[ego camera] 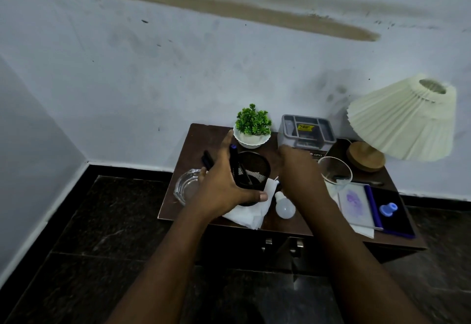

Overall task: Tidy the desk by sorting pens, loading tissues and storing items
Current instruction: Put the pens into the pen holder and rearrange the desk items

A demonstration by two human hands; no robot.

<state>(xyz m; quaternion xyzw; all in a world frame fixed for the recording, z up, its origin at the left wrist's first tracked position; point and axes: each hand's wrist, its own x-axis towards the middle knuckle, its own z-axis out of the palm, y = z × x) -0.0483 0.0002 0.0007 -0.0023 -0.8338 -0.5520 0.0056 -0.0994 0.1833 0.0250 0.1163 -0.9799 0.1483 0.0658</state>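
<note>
A black mesh pen cup point(254, 168) stands on the small dark desk point(201, 135), with a couple of pens inside. My left hand point(221, 183) wraps the cup's left side with its thumb against the base, and grips a black marker point(207, 160) and a blue-capped pen point(233, 150). White tissue point(251, 212) lies crumpled under and in front of the cup. My right hand point(298, 170) hovers, blurred, just right of the cup above a white bulb point(285, 207); its fingers are hidden. A grey tissue box point(305, 130) sits at the back.
A glass ashtray point(184, 186) sits at the desk's left edge and a potted plant point(252, 123) at the back. A glass bowl point(335, 170), a pleated lamp point(402, 119), a notebook point(356, 202) and a blue cap point(388, 208) fill the right. Drawer handles point(267, 243) are below.
</note>
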